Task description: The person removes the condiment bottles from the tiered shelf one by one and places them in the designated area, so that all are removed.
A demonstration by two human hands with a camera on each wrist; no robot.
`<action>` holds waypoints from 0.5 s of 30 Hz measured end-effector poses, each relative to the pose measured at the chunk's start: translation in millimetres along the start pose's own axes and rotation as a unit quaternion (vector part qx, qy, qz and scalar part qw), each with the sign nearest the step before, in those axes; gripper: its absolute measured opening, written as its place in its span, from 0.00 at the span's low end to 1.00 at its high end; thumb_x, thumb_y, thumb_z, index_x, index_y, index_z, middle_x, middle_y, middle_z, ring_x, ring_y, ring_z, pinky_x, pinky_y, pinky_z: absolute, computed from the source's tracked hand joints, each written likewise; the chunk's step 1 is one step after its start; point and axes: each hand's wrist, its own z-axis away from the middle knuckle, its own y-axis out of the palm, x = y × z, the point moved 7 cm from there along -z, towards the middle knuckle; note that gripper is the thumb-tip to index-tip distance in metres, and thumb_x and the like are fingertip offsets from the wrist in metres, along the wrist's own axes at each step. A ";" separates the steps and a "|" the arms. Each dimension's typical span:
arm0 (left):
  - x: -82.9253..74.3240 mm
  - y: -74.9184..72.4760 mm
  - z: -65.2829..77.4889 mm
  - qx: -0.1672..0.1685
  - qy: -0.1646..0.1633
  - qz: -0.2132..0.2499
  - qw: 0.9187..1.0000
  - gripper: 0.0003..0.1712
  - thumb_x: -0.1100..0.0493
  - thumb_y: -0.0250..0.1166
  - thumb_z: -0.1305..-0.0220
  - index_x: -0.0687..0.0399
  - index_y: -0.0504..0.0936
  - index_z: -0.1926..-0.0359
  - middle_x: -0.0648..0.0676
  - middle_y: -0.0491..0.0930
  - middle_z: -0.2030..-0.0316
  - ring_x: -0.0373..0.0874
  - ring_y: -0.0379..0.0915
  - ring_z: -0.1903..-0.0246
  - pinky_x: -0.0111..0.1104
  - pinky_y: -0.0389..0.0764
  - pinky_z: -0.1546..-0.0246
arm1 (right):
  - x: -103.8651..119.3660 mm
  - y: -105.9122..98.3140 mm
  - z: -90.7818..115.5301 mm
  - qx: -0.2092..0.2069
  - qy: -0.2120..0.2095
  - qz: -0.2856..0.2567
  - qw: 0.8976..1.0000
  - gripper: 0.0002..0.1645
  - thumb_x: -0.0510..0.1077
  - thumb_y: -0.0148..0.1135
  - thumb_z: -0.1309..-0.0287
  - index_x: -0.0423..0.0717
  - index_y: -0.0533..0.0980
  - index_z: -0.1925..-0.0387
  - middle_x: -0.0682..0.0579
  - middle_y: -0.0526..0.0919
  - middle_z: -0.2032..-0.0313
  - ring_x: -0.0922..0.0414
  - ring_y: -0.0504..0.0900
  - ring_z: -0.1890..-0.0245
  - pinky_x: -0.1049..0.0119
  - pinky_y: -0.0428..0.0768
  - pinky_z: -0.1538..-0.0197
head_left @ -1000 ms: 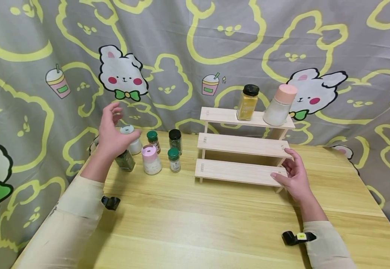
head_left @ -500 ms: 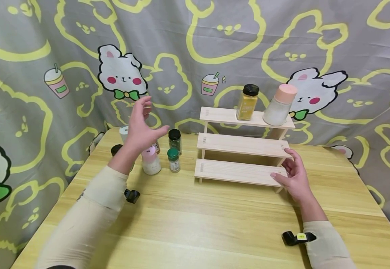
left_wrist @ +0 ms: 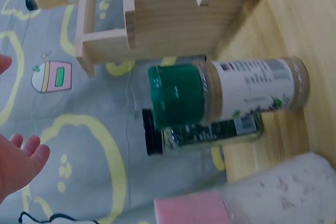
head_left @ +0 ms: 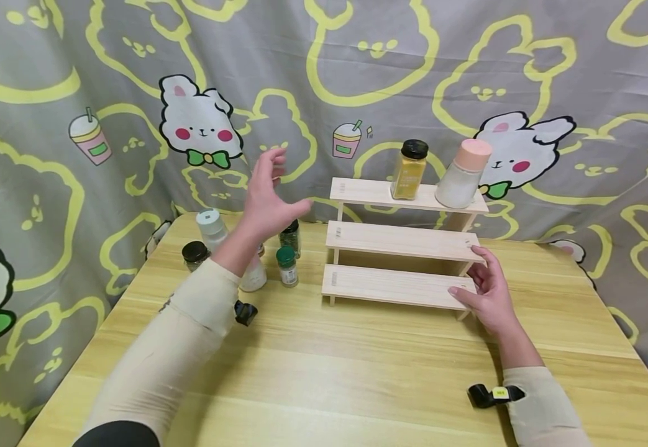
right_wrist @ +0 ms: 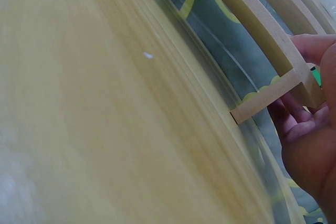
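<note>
My left hand (head_left: 270, 202) is raised over a group of seasoning jars, thumb and fingers spread apart with nothing between them. Beneath it stand a green-capped jar (head_left: 287, 268) and a black-lidded jar of dried herbs (head_left: 290, 242). A pink-capped shaker (left_wrist: 273, 198) is partly covered by the left wrist in the head view. On the right, my right hand (head_left: 488, 292) grips the end of a three-step wooden rack (head_left: 402, 241), its thumb on the lowest step. A jar of yellow powder (head_left: 409, 174) and a peach-capped shaker (head_left: 460, 180) occupy the top step.
Farther left stand a pale-capped shaker (head_left: 210, 226) and another black-lidded jar (head_left: 195, 253), near the edge of the wooden table (head_left: 329, 372). A patterned grey curtain (head_left: 312, 37) hangs behind the table. Another jar is mostly hidden behind the left wrist.
My left hand has moved right, from above the leftmost jars toward the rack, staying empty. The right hand keeps its hold on the rack, and the jars stay put.
</note>
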 end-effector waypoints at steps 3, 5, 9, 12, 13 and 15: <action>-2.2 7.9 -4.2 0.003 -0.001 0.011 1.000 0.53 0.61 0.78 0.54 0.50 0.60 0.29 0.54 0.65 0.39 0.48 0.66 0.40 0.35 0.67 0.38 | -0.6 -0.8 0.4 -0.001 0.003 0.004 1.000 0.58 0.08 0.59 0.63 0.37 0.57 0.28 0.36 0.75 0.45 0.46 0.74 0.44 0.68 0.74 0.43; -3.8 12.9 -6.3 0.005 -0.004 0.016 1.000 0.52 0.61 0.78 0.53 0.51 0.60 0.29 0.54 0.65 0.39 0.48 0.67 0.40 0.35 0.68 0.38 | -0.9 -1.1 0.3 -0.002 0.005 0.006 1.000 0.58 0.08 0.59 0.63 0.37 0.57 0.28 0.37 0.75 0.45 0.46 0.74 0.45 0.68 0.74 0.44; -6.6 23.6 -9.9 0.012 -0.012 0.029 0.999 0.51 0.61 0.78 0.52 0.51 0.60 0.29 0.57 0.65 0.39 0.47 0.67 0.41 0.34 0.69 0.38 | -0.8 -1.0 -0.2 -0.004 0.005 0.005 1.000 0.58 0.08 0.60 0.63 0.37 0.57 0.28 0.32 0.73 0.45 0.46 0.74 0.46 0.68 0.74 0.43; -9.0 31.9 -12.2 0.018 -0.016 0.042 0.999 0.51 0.61 0.78 0.51 0.51 0.59 0.29 0.58 0.65 0.39 0.47 0.67 0.42 0.36 0.69 0.39 | -0.7 -1.1 -0.5 -0.005 0.005 0.003 1.000 0.58 0.08 0.60 0.64 0.36 0.57 0.29 0.32 0.73 0.45 0.46 0.74 0.46 0.67 0.74 0.43; -9.5 34.6 -12.9 0.020 -0.019 0.047 0.999 0.51 0.61 0.78 0.51 0.50 0.59 0.29 0.57 0.65 0.39 0.47 0.67 0.42 0.37 0.70 0.39 | -0.8 -1.2 -0.5 -0.005 0.006 0.003 1.000 0.58 0.08 0.60 0.64 0.36 0.57 0.29 0.32 0.73 0.45 0.46 0.75 0.46 0.67 0.74 0.44; -10.1 39.8 -14.4 0.024 -0.025 0.056 0.998 0.52 0.60 0.78 0.51 0.49 0.59 0.29 0.55 0.65 0.40 0.47 0.67 0.42 0.37 0.71 0.40 | -1.2 -1.1 -0.5 -0.004 0.008 0.002 1.000 0.58 0.08 0.60 0.63 0.37 0.57 0.28 0.35 0.75 0.45 0.45 0.74 0.45 0.68 0.75 0.44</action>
